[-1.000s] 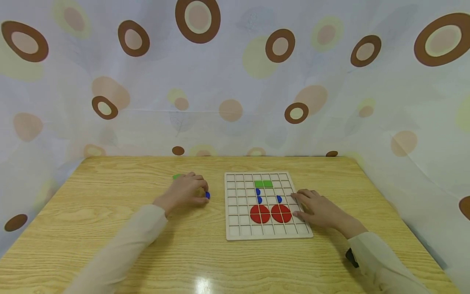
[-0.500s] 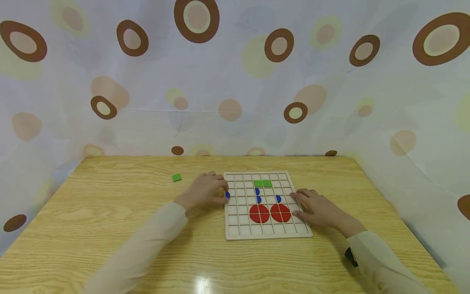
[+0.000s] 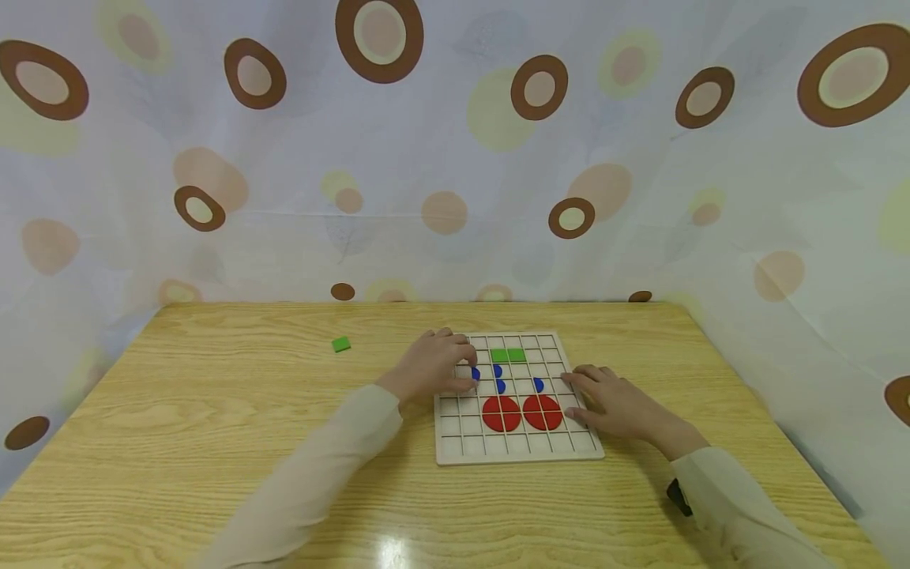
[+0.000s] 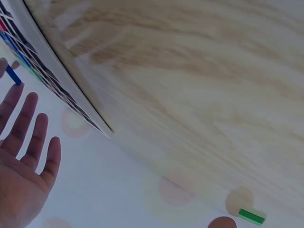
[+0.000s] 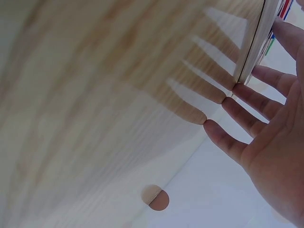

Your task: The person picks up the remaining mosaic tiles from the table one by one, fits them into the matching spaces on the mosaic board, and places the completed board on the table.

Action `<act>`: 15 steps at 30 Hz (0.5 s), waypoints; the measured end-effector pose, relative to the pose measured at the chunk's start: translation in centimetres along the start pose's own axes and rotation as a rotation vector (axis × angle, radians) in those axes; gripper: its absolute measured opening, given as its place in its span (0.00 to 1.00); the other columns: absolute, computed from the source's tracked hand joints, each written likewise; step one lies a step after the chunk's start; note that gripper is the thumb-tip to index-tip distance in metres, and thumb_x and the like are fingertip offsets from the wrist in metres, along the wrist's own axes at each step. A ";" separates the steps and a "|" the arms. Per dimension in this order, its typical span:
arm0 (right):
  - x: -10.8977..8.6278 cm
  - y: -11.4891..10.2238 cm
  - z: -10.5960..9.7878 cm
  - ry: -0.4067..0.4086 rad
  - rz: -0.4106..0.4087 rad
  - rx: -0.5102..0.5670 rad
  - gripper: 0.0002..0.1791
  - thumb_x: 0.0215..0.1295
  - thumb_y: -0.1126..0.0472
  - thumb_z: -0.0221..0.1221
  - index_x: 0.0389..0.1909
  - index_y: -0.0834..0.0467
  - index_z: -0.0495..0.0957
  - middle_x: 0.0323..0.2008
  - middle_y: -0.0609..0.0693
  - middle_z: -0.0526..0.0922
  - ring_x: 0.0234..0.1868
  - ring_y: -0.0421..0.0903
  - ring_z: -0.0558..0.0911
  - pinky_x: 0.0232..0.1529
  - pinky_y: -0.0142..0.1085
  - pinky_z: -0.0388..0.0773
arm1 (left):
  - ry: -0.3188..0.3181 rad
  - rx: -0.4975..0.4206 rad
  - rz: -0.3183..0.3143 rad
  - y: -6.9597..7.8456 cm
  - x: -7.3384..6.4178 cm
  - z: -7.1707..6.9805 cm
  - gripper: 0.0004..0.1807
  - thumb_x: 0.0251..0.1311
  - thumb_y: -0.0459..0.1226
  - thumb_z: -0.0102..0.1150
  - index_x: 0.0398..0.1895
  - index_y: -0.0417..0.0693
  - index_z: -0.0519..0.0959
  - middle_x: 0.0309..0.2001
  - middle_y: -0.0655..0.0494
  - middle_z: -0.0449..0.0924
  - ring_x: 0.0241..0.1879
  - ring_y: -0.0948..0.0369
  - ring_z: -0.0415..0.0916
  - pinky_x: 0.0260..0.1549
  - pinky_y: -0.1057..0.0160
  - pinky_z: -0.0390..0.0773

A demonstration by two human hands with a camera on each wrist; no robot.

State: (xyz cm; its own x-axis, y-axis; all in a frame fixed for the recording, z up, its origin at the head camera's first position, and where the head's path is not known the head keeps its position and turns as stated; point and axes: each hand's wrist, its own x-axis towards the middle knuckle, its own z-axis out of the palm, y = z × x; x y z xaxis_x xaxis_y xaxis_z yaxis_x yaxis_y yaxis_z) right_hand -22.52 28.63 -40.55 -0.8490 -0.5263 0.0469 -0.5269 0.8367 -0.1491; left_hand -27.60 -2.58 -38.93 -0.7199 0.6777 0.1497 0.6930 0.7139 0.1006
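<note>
Left hand (image 3: pixel 431 367) pinches a blue piece (image 3: pixel 475 374) over the board (image 3: pixel 453 446); right hand (image 3: pixel 617 401), loosely spread, touches its right edge.

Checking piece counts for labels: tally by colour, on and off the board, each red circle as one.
Green squares: 3 (2 on the board, 1 on the table)
Blue pieces: 4 (3 on the board, 1 in the left hand)
Red circles: 2 (on the board)
Total: 9
</note>
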 end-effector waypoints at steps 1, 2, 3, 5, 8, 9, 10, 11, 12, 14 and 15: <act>0.0 0.0 0.0 -0.001 0.001 0.001 0.30 0.61 0.47 0.55 0.60 0.59 0.67 0.57 0.59 0.70 0.57 0.61 0.69 0.52 0.57 0.67 | 0.001 -0.002 -0.003 0.2 0.3 0.1 0.16 0.53 0.55 0.58 0.40 0.58 0.79 0.46 0.62 0.77 0.47 0.59 0.69 0.49 0.54 0.70; 0.0 0.0 0.0 -0.003 0.003 0.003 0.30 0.61 0.47 0.55 0.61 0.59 0.67 0.57 0.59 0.69 0.57 0.61 0.69 0.52 0.58 0.67 | 0.005 -0.006 -0.005 0.3 0.5 0.1 0.16 0.53 0.55 0.58 0.40 0.58 0.79 0.46 0.62 0.77 0.47 0.59 0.70 0.50 0.53 0.70; 0.0 0.0 0.0 -0.004 0.006 0.003 0.30 0.61 0.47 0.55 0.61 0.59 0.67 0.57 0.59 0.69 0.57 0.61 0.69 0.52 0.58 0.67 | 0.007 -0.006 -0.006 0.5 0.8 0.2 0.16 0.53 0.55 0.58 0.40 0.58 0.79 0.46 0.62 0.77 0.47 0.59 0.70 0.51 0.52 0.69; 0.0 0.0 0.0 -0.007 0.008 0.006 0.30 0.61 0.47 0.55 0.61 0.58 0.67 0.58 0.59 0.69 0.57 0.61 0.68 0.52 0.58 0.67 | 0.006 -0.004 -0.010 0.8 1.3 0.3 0.17 0.53 0.55 0.58 0.40 0.58 0.79 0.46 0.63 0.77 0.47 0.59 0.70 0.53 0.51 0.69; 0.0 0.0 0.0 -0.009 0.009 0.005 0.30 0.61 0.47 0.55 0.61 0.58 0.66 0.58 0.60 0.69 0.58 0.61 0.68 0.52 0.58 0.67 | 0.003 -0.016 -0.017 1.5 2.1 0.3 0.16 0.53 0.55 0.58 0.40 0.58 0.79 0.45 0.63 0.78 0.48 0.59 0.70 0.54 0.50 0.68; 0.1 0.0 0.0 -0.009 0.008 0.005 0.30 0.62 0.47 0.55 0.61 0.58 0.66 0.58 0.60 0.69 0.58 0.61 0.68 0.52 0.58 0.67 | 0.000 -0.017 -0.019 1.7 2.3 0.3 0.16 0.53 0.55 0.58 0.40 0.58 0.80 0.45 0.62 0.78 0.49 0.58 0.70 0.55 0.49 0.67; 0.1 0.1 0.0 -0.010 0.008 0.005 0.30 0.62 0.47 0.55 0.61 0.58 0.66 0.58 0.60 0.69 0.58 0.61 0.68 0.52 0.58 0.67 | -0.004 -0.018 -0.022 1.9 2.6 0.3 0.16 0.53 0.55 0.58 0.39 0.59 0.80 0.45 0.63 0.78 0.49 0.58 0.70 0.55 0.50 0.67; 0.1 0.1 0.0 -0.009 0.007 0.005 0.30 0.61 0.47 0.55 0.61 0.59 0.66 0.58 0.60 0.69 0.58 0.61 0.68 0.52 0.58 0.67 | -0.005 -0.016 -0.026 2.1 2.8 0.3 0.16 0.53 0.55 0.58 0.39 0.59 0.80 0.45 0.63 0.78 0.49 0.58 0.70 0.55 0.50 0.67; 0.1 0.1 0.0 -0.009 0.007 0.005 0.30 0.62 0.47 0.55 0.61 0.59 0.66 0.58 0.60 0.69 0.58 0.61 0.68 0.52 0.58 0.67 | -0.008 -0.012 -0.028 2.3 3.1 0.3 0.16 0.53 0.56 0.58 0.39 0.59 0.80 0.45 0.63 0.78 0.49 0.59 0.70 0.55 0.50 0.67; 0.1 0.1 0.1 -0.009 0.007 0.003 0.30 0.61 0.47 0.55 0.61 0.59 0.67 0.58 0.60 0.69 0.57 0.61 0.68 0.52 0.58 0.67 | -0.008 0.003 -0.027 2.7 3.6 0.3 0.16 0.53 0.56 0.58 0.40 0.60 0.80 0.45 0.63 0.78 0.48 0.59 0.70 0.54 0.51 0.68; 0.1 0.1 0.1 -0.008 0.007 0.003 0.30 0.61 0.48 0.55 0.61 0.59 0.67 0.58 0.59 0.69 0.57 0.61 0.69 0.52 0.58 0.67 | -0.009 0.012 -0.029 3.0 3.9 0.3 0.16 0.53 0.55 0.58 0.40 0.61 0.80 0.45 0.63 0.78 0.47 0.59 0.70 0.53 0.52 0.69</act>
State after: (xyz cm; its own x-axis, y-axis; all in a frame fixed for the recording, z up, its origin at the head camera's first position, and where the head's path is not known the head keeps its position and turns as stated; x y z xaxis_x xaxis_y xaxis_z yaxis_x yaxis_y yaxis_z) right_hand -22.62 28.67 -40.65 -0.8525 -0.5214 0.0376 -0.5205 0.8402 -0.1522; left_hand -28.33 2.20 -38.37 -0.7399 0.6583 0.1384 0.6715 0.7351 0.0932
